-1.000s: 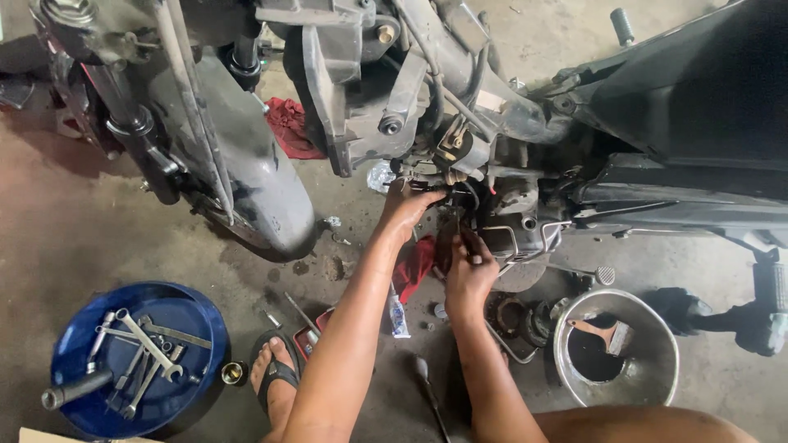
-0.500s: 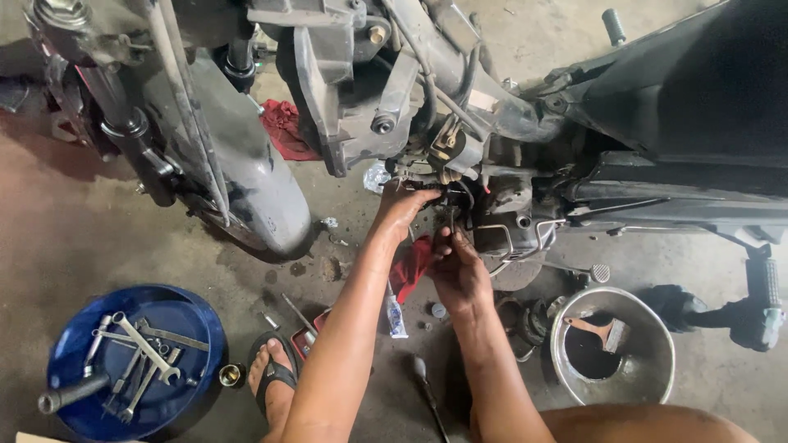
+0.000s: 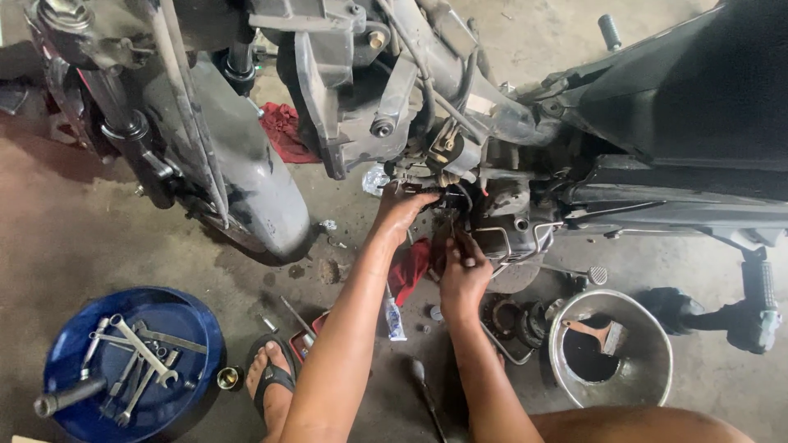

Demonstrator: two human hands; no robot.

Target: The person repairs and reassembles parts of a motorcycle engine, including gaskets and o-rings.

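Note:
A stripped motorcycle point(image 3: 460, 115) stands over the concrete floor with its engine point(image 3: 501, 217) exposed at the middle. My left hand point(image 3: 402, 209) reaches up against the engine's left side, fingers curled on a dark part there. My right hand point(image 3: 461, 275) sits just below and to the right, fingers pinched on a thin tool or part pointing up into the engine; what it is I cannot make out. A red rag point(image 3: 410, 267) hangs between my two forearms.
A blue round tray point(image 3: 185, 324) with several wrenches lies at lower left. A metal bowl point(image 3: 648, 344) with dark oil and a brush sits at lower right. My sandalled foot point(image 3: 271, 377), a screwdriver point(image 3: 427, 398) and loose parts lie on the floor. The front mudguard point(image 3: 254, 180) is left.
The view has shifted slightly. My right hand has moved up a little closer to the engine; my left hand stays pressed on the same spot.

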